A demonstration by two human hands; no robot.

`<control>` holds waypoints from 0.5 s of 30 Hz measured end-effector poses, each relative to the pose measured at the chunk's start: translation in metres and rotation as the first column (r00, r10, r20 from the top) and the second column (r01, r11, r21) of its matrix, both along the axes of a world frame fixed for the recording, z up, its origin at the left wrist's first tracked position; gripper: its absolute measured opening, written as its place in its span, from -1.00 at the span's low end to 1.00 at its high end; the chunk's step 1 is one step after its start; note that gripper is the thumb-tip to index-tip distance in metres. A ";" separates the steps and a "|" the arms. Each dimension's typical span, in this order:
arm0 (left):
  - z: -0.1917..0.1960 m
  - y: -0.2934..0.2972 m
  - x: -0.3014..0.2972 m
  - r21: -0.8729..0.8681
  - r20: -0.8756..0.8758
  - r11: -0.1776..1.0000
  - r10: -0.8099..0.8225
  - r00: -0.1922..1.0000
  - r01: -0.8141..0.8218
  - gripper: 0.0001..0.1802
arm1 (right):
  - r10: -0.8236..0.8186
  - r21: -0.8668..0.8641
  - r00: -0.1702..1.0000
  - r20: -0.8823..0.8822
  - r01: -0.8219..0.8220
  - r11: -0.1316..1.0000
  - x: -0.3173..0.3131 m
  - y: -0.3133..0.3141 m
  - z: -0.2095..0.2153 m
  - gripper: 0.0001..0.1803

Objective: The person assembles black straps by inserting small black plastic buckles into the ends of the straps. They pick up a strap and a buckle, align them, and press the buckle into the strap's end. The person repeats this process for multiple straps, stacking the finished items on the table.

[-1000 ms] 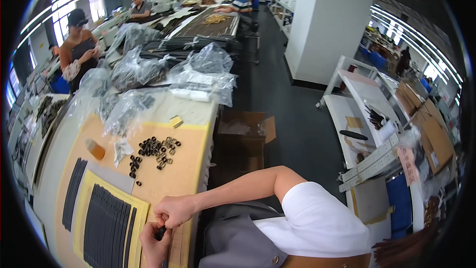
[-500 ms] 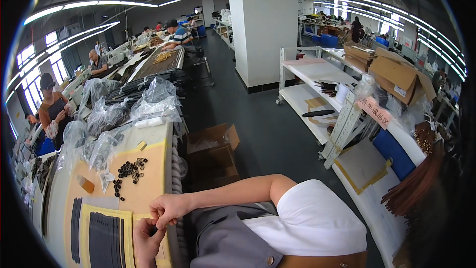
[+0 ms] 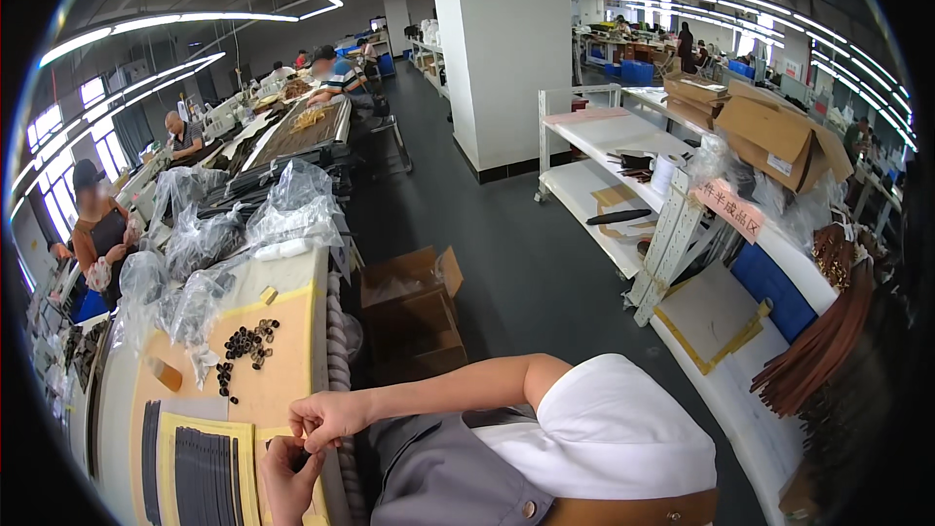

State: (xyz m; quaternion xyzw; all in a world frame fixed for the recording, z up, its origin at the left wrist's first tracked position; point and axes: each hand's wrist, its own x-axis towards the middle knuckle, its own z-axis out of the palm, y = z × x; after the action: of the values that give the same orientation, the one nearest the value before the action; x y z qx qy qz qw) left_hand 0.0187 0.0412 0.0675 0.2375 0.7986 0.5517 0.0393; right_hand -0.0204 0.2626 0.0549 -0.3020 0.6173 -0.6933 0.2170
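Observation:
My left hand (image 3: 285, 479) and my right hand (image 3: 327, 418) meet at the near edge of the tan worktable (image 3: 292, 370). Both pinch a small dark piece (image 3: 305, 451) between their fingertips. Just left of the hands, a row of dark strips (image 3: 205, 475) lies on a yellow sheet (image 3: 245, 429). Farther back on the table sits a loose pile of small dark parts (image 3: 248, 341). My right arm in a white sleeve crosses the lower part of the picture.
Clear plastic bags (image 3: 200, 248) crowd the far end of the table, and a small orange block (image 3: 166, 374) lies near the left. An open cardboard box (image 3: 409, 304) stands on the floor beside the table. White shelves (image 3: 614, 170) and a pillar (image 3: 506, 49) lie to the right. Other people work at the tables behind.
The view has swung to the right, so the table slid to the left edge and the shelves came in. My hands stay together on the small piece.

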 end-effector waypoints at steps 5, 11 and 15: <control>0.010 -0.003 -0.003 -0.010 0.048 1.000 0.009 0.999 -0.009 -0.68 | -0.019 0.012 1.000 0.023 0.018 1.000 -0.012 0.003 -0.003 -0.62; 0.009 -0.010 -0.010 -0.043 0.083 0.998 0.050 0.995 -0.047 -0.73 | 0.016 0.012 0.998 0.057 -0.017 1.000 -0.025 -0.002 -0.006 -0.63; 0.023 -0.013 -0.011 -0.242 0.019 0.970 0.039 0.999 -0.033 -0.78 | 0.043 0.016 0.995 0.092 -0.045 0.999 -0.033 -0.007 -0.014 -0.64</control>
State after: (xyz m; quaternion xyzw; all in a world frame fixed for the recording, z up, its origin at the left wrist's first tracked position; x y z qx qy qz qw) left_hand 0.0081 0.0286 0.0907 0.2101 0.8635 0.4536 0.0673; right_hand -0.0538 0.2558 0.0414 -0.2816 0.6061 -0.6959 0.2630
